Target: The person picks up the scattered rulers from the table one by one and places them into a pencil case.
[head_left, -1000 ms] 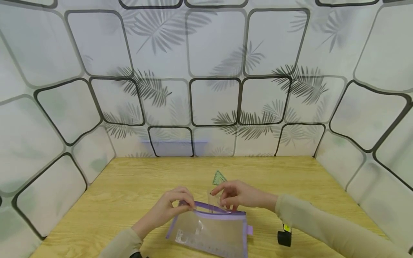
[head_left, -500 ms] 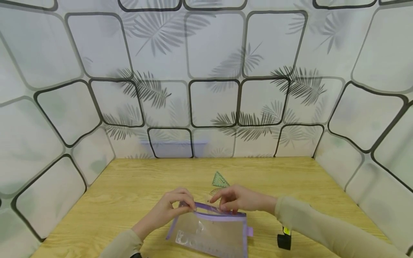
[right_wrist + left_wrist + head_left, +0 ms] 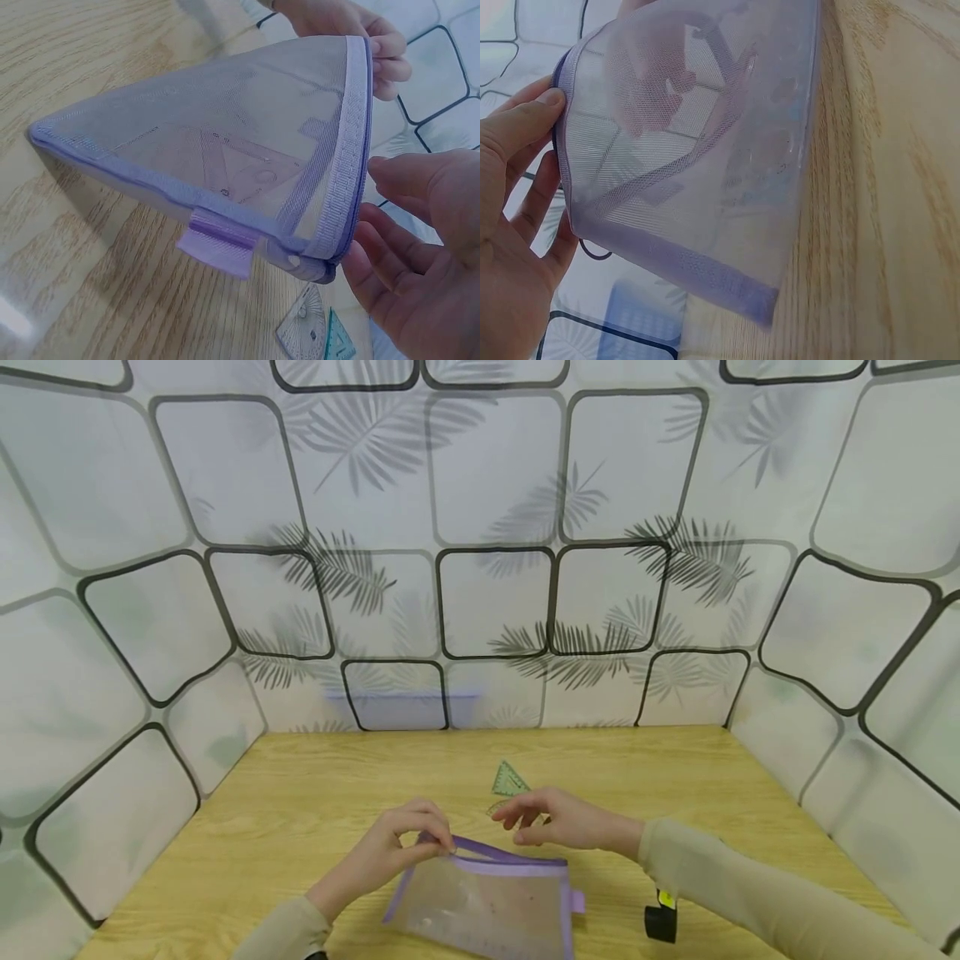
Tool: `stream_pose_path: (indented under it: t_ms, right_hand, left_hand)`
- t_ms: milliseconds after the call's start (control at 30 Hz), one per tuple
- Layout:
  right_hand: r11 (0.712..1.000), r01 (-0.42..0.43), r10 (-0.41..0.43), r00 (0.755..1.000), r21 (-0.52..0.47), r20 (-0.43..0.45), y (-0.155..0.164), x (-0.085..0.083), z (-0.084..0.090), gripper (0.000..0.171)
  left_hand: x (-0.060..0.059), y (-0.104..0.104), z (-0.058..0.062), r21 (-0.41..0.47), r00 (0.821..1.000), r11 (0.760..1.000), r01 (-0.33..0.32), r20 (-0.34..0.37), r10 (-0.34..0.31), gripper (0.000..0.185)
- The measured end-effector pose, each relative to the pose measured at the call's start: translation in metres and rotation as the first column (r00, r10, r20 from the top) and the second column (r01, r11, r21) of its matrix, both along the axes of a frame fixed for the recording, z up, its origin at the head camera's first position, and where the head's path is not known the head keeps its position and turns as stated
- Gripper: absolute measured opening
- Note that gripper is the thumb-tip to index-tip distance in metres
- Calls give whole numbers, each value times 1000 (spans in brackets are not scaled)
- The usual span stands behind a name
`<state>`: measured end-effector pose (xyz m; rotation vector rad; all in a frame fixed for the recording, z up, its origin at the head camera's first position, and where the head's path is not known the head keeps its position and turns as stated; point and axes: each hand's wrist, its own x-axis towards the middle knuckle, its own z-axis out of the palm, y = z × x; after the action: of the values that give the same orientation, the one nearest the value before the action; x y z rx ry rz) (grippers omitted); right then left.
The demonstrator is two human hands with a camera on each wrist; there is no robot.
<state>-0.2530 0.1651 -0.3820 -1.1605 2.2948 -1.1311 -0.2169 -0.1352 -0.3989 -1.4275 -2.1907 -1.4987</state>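
A lilac mesh zip pouch (image 3: 495,902) stands tilted on the table, its mouth upward. My left hand (image 3: 405,837) pinches the zip edge at its left corner, thumb on the near side in the left wrist view. My right hand (image 3: 558,821) hovers just behind the mouth with loosely bent fingers and nothing in them. Through the mesh, a clear set square (image 3: 262,176) shows inside the pouch in the right wrist view. Beyond the pouch lie a clear protractor (image 3: 304,322) and a green set square (image 3: 509,779), partly overlapped by my right hand in the head view.
A small black object (image 3: 661,921) with a yellow patch sits on the wooden table (image 3: 337,777) below the right forearm. Patterned curtain walls (image 3: 495,602) enclose the table at the back and both sides.
My right hand has lowered a clear flat piece into the pouch and let it go, then drawn back slightly from the mouth. My left hand keeps its pinch on the edge.
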Motion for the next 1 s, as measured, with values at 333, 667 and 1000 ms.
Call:
stream_pose_path:
  t_ms: [333, 667, 1000]
  right_hand:
    - [1000, 9, -8, 999, -24, 42, -2, 1, 1, 36]
    - [1000, 22, -21, 996, -20, 82, -2, -1, 0, 37]
    - [998, 46, -43, 997, -42, 72, 0, -8, -2, 36]
  left_hand:
    - [0, 1, 1, 8, 1000, 1000, 17, -1, -17, 9]
    - [-2, 1, -1, 38, 999, 998, 42, -18, -42, 11]
    - [-2, 0, -3, 44, 999, 998, 44, -19, -43, 13]
